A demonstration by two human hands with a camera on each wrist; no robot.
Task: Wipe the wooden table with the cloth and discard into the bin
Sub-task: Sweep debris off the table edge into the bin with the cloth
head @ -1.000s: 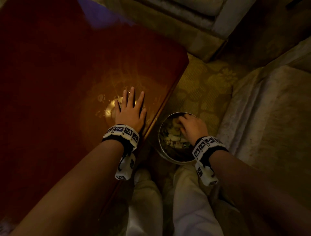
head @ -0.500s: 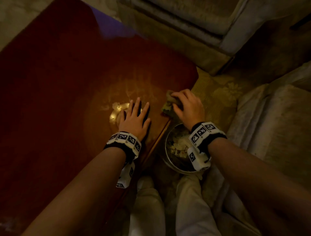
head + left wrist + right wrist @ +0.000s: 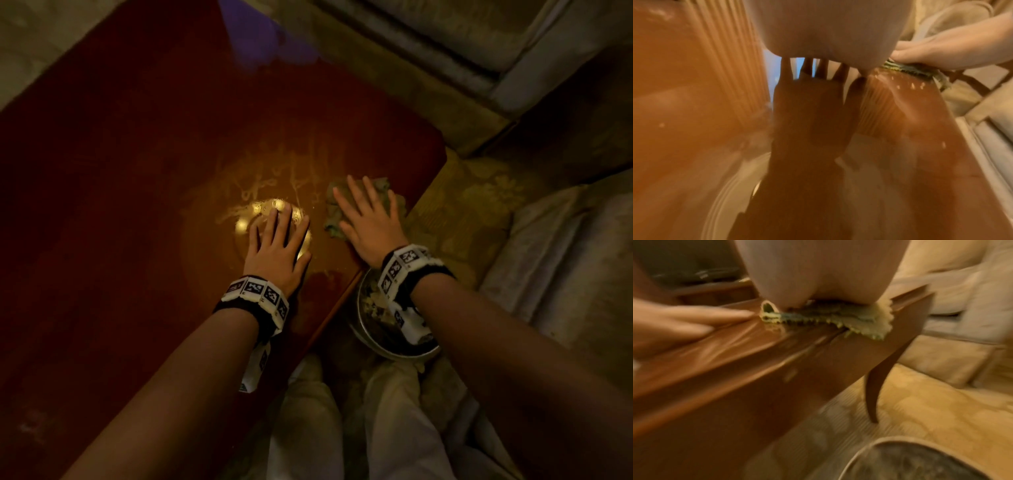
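A: Head view: what has changed, and where is the cloth?

B: A moment ago your right hand point(image 3: 371, 224) was down in the bin point(image 3: 368, 337); now it lies flat, fingers spread, pressing the green cloth point(image 3: 334, 214) onto the counter point(image 3: 120, 205) near its right edge. Your left hand point(image 3: 275, 251) has stayed flat and spread beside it. I judge a new wiping pass is starting.

A: Left wrist view?

B: Your left hand point(image 3: 828, 32) presses the glossy wood; small crumbs point(image 3: 912, 85) lie just short of the cloth point(image 3: 908, 69), so wiping remains.

A: Right wrist view?

B: Your right hand point(image 3: 818, 272) bears on the cloth point(image 3: 849, 318), a corner of which overhangs the edge. The bin point(image 3: 869, 456) stands on the floor below, ready for the sweepings
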